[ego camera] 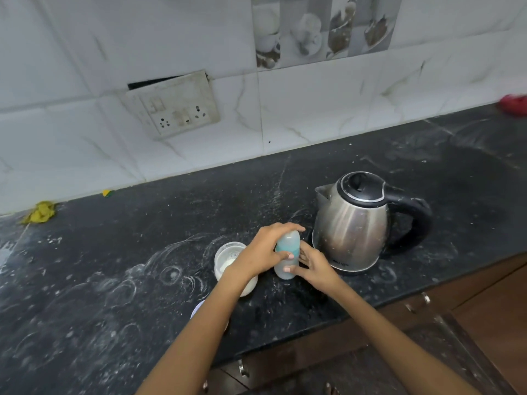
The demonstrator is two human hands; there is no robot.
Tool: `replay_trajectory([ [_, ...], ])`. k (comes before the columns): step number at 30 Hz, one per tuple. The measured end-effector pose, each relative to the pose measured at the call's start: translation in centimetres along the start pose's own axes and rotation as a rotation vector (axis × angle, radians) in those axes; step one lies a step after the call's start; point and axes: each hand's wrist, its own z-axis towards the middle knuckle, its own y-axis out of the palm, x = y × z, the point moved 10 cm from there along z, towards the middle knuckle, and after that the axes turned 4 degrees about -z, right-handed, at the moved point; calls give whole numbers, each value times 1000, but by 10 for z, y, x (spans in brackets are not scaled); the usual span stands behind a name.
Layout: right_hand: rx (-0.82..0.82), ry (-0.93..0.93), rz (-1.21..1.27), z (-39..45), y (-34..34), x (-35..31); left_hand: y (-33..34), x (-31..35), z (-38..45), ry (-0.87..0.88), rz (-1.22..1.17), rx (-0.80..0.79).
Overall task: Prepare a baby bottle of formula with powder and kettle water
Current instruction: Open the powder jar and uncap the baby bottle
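Note:
A baby bottle with a pale blue collar and clear cap stands upright on the black counter. My left hand wraps over its top and collar. My right hand grips its lower body from the right. A clear tub of white formula powder stands open just left of the bottle, partly hidden by my left wrist. A steel electric kettle with black lid and handle stands right of the bottle, lid closed.
A pale lid-like object peeks out under my left forearm. A wall socket is on the tiled backsplash. Yellow cloth lies far left, a red item far right. The counter edge with wooden drawers runs at lower right.

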Motion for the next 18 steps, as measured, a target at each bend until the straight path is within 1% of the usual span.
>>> replay_trajectory([
  [2,80,2,-46,0,-1,2,4,0,-5,-37,47,75],
  [5,207,-17,-169,-3,-1,-2,0,4,-16,-123,217,297],
  [6,231,-21,-200,-4,-1,-3,-2,3,-20,-170,236,336],
  [7,248,-27,-220,-5,0,-4,-3,-1,-22,-222,229,335],
  [9,249,-37,-227,-6,1,-3,2,-8,-20,-269,179,240],
  [11,229,-28,-193,-5,2,0,10,-6,-17,-209,123,117],
  [12,223,-22,-177,-4,1,0,10,-3,-15,-162,112,92],
  [14,218,-9,-151,-5,1,-3,5,1,-15,-119,119,117],
  [18,238,-3,-135,-10,2,-4,-4,6,-21,-156,183,265],
])
